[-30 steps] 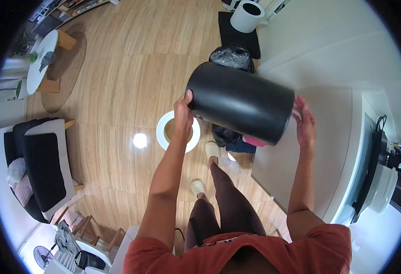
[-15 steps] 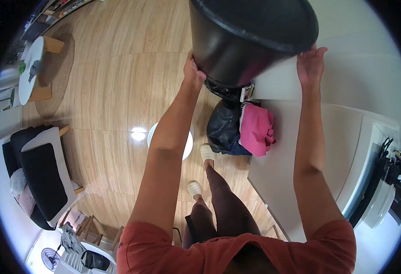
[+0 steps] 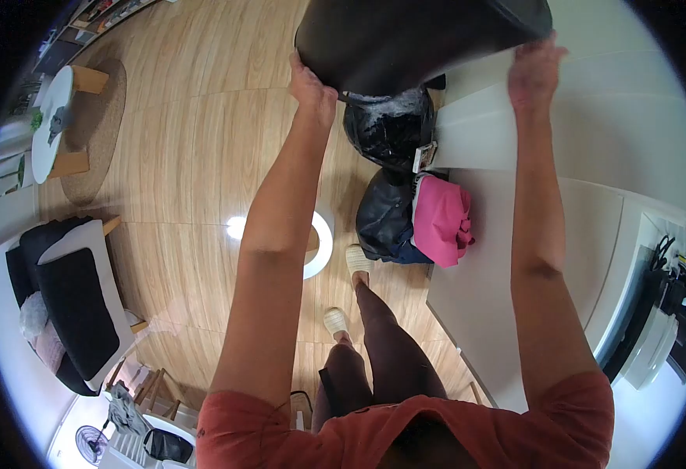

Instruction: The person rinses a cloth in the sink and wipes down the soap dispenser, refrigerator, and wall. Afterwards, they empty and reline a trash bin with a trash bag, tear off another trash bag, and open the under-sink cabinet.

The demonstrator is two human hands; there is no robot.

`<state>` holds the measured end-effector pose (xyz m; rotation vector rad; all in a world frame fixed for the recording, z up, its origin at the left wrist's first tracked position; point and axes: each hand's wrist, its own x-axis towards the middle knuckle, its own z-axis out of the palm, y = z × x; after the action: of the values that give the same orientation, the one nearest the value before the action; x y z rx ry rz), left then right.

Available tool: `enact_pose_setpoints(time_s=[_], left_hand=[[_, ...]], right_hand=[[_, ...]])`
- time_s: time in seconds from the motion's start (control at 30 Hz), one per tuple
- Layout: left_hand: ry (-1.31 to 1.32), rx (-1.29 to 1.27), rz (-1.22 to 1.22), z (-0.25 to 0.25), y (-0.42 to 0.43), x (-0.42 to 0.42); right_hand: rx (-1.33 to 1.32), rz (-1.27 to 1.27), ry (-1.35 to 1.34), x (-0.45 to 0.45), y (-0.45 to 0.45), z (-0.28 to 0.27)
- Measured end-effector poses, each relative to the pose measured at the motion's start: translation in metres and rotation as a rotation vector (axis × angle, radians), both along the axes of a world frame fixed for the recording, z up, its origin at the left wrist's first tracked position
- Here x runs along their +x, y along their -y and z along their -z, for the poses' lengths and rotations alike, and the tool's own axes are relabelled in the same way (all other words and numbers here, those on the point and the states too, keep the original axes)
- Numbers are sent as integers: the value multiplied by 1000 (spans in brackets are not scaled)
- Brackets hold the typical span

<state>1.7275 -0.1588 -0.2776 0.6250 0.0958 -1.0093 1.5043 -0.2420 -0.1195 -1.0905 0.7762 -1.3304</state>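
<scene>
Black, smooth and cylindrical, a large bin (image 3: 413,39) is held up at the far side, the left hand (image 3: 313,92) clamped on its left edge, the right hand (image 3: 535,74) against its right end; below it, an open black plastic bag (image 3: 394,133).

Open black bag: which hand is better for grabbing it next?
Probably the left hand: it looks nearer the bag than the right hand does. Both are on the big black cylinder, though.
</scene>
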Motion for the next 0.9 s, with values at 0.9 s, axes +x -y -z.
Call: enact_pose_setpoints(time_s=[0.9], left_hand=[[1924, 32, -51, -330, -486, -25]], right_hand=[[-336, -426, -1014, -26, -397, -178]])
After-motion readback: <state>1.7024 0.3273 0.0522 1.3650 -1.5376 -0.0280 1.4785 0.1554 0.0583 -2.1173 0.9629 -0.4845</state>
